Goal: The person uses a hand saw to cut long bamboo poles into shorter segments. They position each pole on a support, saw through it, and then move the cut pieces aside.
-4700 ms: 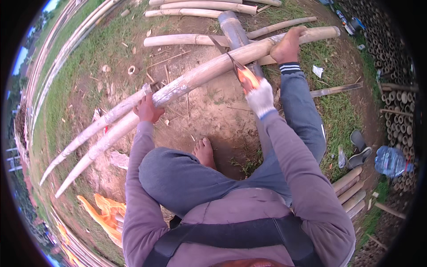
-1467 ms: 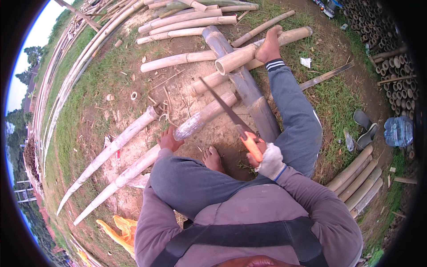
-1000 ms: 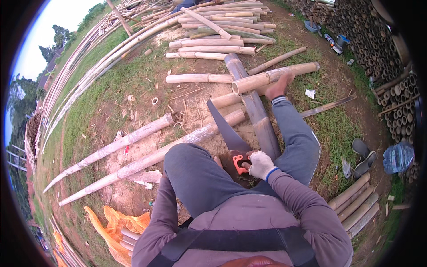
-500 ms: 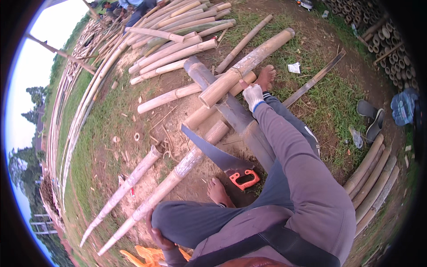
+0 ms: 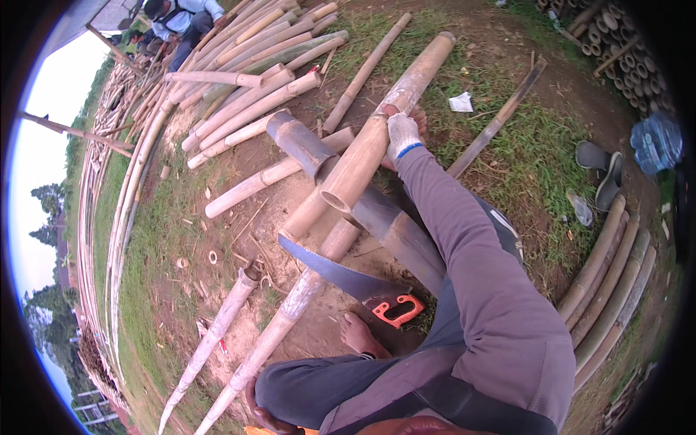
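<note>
My right hand (image 5: 404,135), in a white glove with bare fingertips, grips a thick pale bamboo pole (image 5: 362,163) near its middle joint. That pole slants over a darker bamboo pole (image 5: 384,216), its hollow cut end facing me. A hand saw (image 5: 341,275) with an orange handle lies below, its blade across a whitish bamboo pole (image 5: 286,319). Down at the lower edge, my left hand (image 5: 259,412) rests against my bent knee with nothing in it; part of it is cut off or hidden.
Cut bamboo poles (image 5: 250,94) are piled at the far left, with a person (image 5: 181,18) crouching behind. Grey boots (image 5: 607,174) and a blue plastic water jug (image 5: 656,143) stand at right, near more poles (image 5: 612,290). Hollow bamboo ends (image 5: 623,61) are stacked far right.
The gripped pole's cut end has come nearer me, and the pole points more steeply away. My right hand now wraps the pole more closely. The view has shifted slightly; the saw stays put.
</note>
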